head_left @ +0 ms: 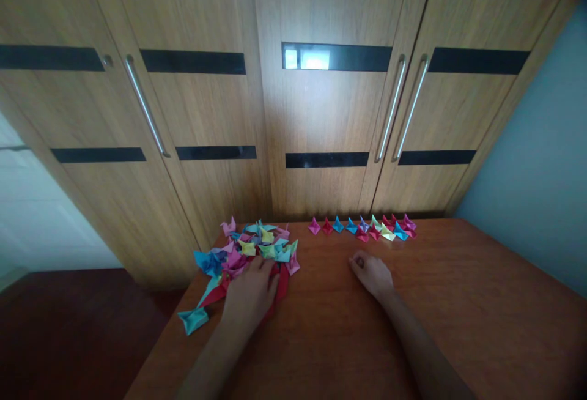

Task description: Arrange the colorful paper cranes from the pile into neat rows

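Note:
My left hand (pixel 251 287) lies over the near side of a heaped pile of origami paper figures (pixel 247 248) in pink, blue, yellow, green and red. Its thumb stands apart from the fingers, whose tips are partly hidden among the papers. Red paper (pixel 283 281) shows beside and under that hand. A teal folded figure (pixel 193 319) sits apart at the pile's near left. My right hand (pixel 373 273) rests on the table, fingers curled in, with nothing visible in it. Beyond it, small folded figures (pixel 338 224) stand in a row that thickens into a cluster (pixel 387 229) on the right.
The brown wooden table (pixel 330 333) has its left edge close to the pile. Behind it rises a wooden wardrobe (pixel 321 112) with metal handles (pixel 391 109) and black strips. A pale blue wall (pixel 532 161) is at the right, and dark red floor (pixel 82 326) at the left.

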`<state>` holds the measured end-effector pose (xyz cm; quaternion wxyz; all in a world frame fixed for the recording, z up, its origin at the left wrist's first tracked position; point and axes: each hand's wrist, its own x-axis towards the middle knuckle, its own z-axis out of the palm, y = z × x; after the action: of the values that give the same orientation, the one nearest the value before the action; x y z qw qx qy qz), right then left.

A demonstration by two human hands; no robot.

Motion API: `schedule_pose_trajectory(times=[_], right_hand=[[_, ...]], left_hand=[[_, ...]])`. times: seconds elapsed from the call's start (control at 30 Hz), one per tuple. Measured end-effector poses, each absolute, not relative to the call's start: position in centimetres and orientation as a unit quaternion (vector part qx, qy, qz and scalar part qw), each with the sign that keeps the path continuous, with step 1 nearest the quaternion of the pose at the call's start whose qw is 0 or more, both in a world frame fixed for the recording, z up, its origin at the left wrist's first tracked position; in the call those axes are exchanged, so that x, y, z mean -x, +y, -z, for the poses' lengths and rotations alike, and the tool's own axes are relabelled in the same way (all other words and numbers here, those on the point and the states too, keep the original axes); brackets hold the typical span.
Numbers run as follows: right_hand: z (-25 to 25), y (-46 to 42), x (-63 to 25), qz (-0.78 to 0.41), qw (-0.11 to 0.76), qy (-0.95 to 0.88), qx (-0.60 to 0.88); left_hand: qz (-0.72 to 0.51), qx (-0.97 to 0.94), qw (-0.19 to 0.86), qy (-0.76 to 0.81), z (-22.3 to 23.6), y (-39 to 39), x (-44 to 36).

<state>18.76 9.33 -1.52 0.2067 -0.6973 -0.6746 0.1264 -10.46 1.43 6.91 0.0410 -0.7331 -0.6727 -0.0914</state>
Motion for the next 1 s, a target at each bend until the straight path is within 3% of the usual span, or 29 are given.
schedule_pose_trajectory(times=[0.23, 0.57, 0.77, 1.0], right_hand=[[1.3, 9.2, -18.8, -0.132, 0.206, -0.675, 0.696], [1.0, 9.1, -18.8, -0.137, 0.202, -0.679, 0.693], [1.0, 9.1, -18.7, -0.135, 0.205, -0.679, 0.692], [0.9, 9.3, -18.9, -0.179, 0.244, -0.677, 0.671]], left_hand=[[0.044, 0.718, 0.039, -0.694, -5.8, -0.4, 12.9], [0.094, 0.729, 0.041, -0.677, -4.7, -0.5, 14.1], [0.232, 0.725, 0.071, -0.644, -5.4, -0.3, 15.2], [0.374, 0.755, -0.007, -0.539, -7.8, 1.8, 12.0]])
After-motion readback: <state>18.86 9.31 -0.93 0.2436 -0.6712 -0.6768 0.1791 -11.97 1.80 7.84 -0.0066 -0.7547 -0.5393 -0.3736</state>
